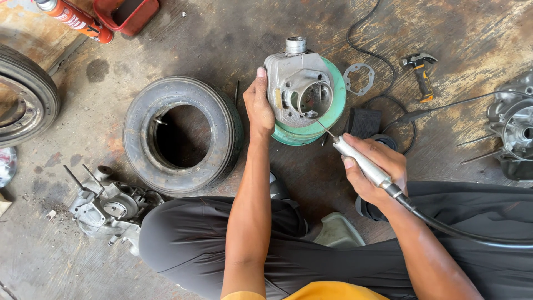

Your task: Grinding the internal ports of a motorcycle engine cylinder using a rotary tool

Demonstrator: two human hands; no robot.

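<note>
My left hand (pixel 259 105) grips the left side of a grey metal engine cylinder (pixel 297 89), which rests on a stack of green rings (pixel 335 105). My right hand (pixel 373 169) holds a silver rotary grinder handpiece (pixel 361 161) on a black flexible shaft (pixel 455 228). Its thin bit (pixel 323 128) points up-left into the lower edge of the cylinder's round opening. I sit on the floor in dark trousers.
A small black tyre (pixel 183 133) lies left of the cylinder, a larger wheel (pixel 25 97) at the far left. Engine casing parts lie lower left (pixel 108 208) and at the right edge (pixel 513 125). A gasket (pixel 359 79), hammer (pixel 422 69), red tray (pixel 126 14) and spray can (pixel 72 16) lie beyond.
</note>
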